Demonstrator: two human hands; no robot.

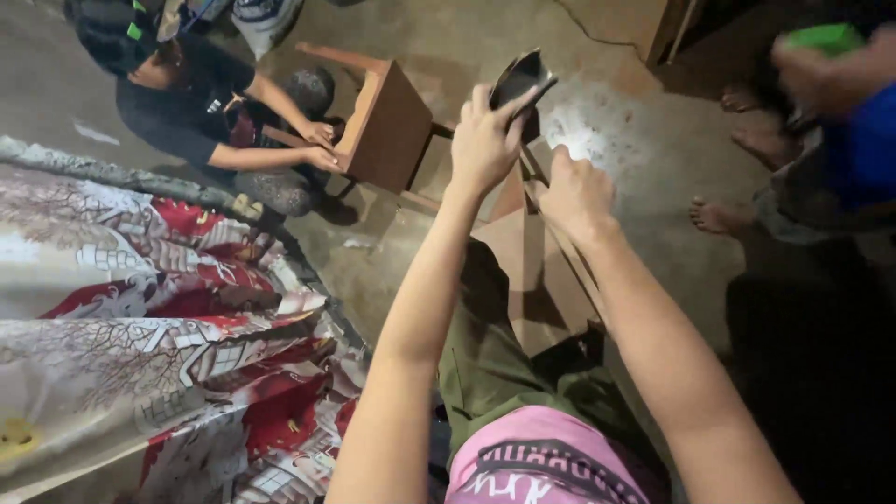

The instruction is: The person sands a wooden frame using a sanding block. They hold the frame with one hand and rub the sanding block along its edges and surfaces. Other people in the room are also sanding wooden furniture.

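My left hand (485,140) is raised and grips a small dark curved object (519,79) with a pale edge; I cannot tell what it is. My right hand (576,194) is closed on the top of a brown wooden board frame (532,271) that stands between my knees. The two hands are close together, the left one higher. The board's lower end is hidden behind my green shorts and pink shirt.
A person in black (187,103) crouches at the upper left and holds a brown wooden box-like piece (385,121). A patterned red and white cloth (140,317) covers the left. Another person's bare feet (723,217) stand at the right on the concrete floor (644,131).
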